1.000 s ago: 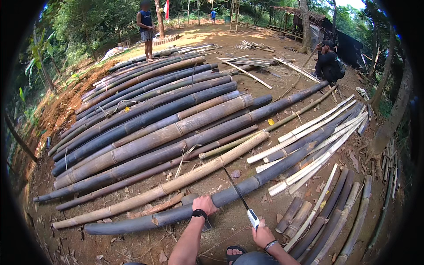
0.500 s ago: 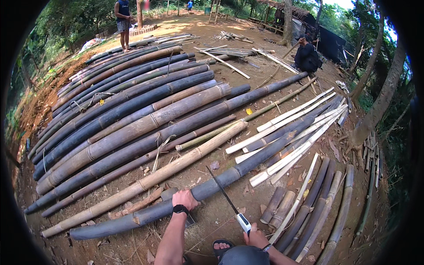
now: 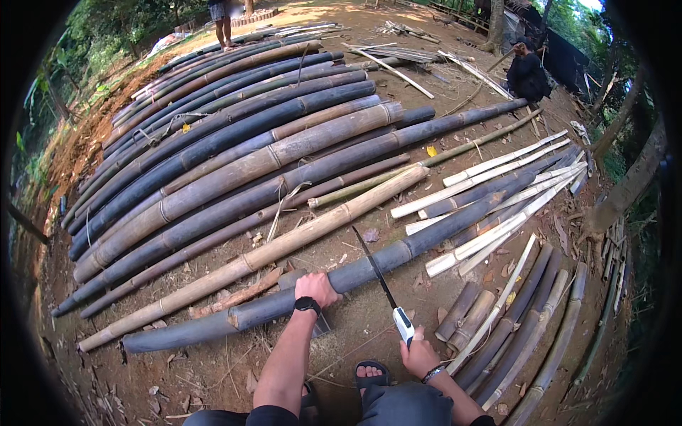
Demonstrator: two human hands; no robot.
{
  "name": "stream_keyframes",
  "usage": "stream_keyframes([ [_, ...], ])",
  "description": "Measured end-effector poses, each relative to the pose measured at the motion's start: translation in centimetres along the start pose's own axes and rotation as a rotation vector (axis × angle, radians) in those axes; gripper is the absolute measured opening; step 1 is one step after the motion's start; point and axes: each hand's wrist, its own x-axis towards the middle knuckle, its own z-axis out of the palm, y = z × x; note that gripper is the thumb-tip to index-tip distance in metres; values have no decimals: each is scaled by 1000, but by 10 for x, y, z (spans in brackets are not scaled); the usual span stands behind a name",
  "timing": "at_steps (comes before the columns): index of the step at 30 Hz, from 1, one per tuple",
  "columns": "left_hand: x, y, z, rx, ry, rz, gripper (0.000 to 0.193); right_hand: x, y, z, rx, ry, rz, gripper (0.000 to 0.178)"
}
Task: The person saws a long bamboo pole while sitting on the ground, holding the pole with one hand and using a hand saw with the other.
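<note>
A long dark bamboo pole lies slantwise in front of me, from lower left to upper right. My left hand, with a black watch at the wrist, is closed over its top. In my right hand is the white handle of a hand saw. Its narrow dark blade crosses the pole just right of my left hand, the tip reaching past the far side. Whether the teeth have cut in cannot be made out. A short dark piece juts out from beneath the pole beside my left hand.
A paler bamboo pole lies just beyond, then a wide row of dark poles. Pale split strips and shorter bamboo lengths are at the right. A person in black crouches far right; another person stands at the back.
The view has tipped down and left, so everything sits higher and further right. The saw has slid slightly forward across the pole. My left hand keeps its hold.
</note>
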Motion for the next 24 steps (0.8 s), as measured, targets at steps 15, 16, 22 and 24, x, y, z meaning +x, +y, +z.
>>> stream_keyframes([
  [15,8,5,22,-81,78,39,59,41,3,0,-99,116,-84,47],
  [16,8,-4,19,-80,63,29,59,30,-2,4,-106,134,-114,45],
  [22,7,3,23,-40,41,31,61,5,8,2,-103,95,-69,46],
  [24,9,-2,19,-57,48,37,61,23,-1,-2,-95,92,-60,50],
])
